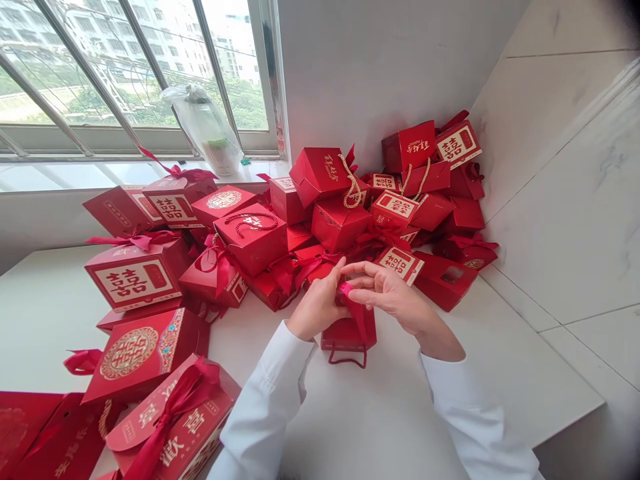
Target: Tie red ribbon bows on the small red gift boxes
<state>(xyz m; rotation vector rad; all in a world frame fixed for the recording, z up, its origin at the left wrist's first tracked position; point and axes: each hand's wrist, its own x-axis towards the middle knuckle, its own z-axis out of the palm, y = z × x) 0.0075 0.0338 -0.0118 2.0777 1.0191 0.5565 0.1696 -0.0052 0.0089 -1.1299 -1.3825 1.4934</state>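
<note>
Both hands of the person meet over one small red box [345, 337], which is on the white table [370, 420] near the middle, just in front of a big pile of boxes [337, 223]. The right hand [387, 297] has its fingers bent, and its grip is closed at the fingertips on a bright red ribbon [361, 321], which hangs down over the box. The left hand [320, 301] is partly closed at the upper end of the same box, beside the ribbon; whether its grip also has hold of the ribbon, I cannot tell, because the fingers cover this place. A dark red cord handle [349, 361] lies at the near side of the box, toward the person. White sleeves [270, 400] cover both forearms. At the left side of the table stand more red boxes, among them a box with a round gold pattern [131, 353] and, nearer, a long box with a wide bow [175, 400]. Behind, on the window sill [150, 179], a cup in a plastic bag [207, 130] stands before the barred window [115, 73].
</note>
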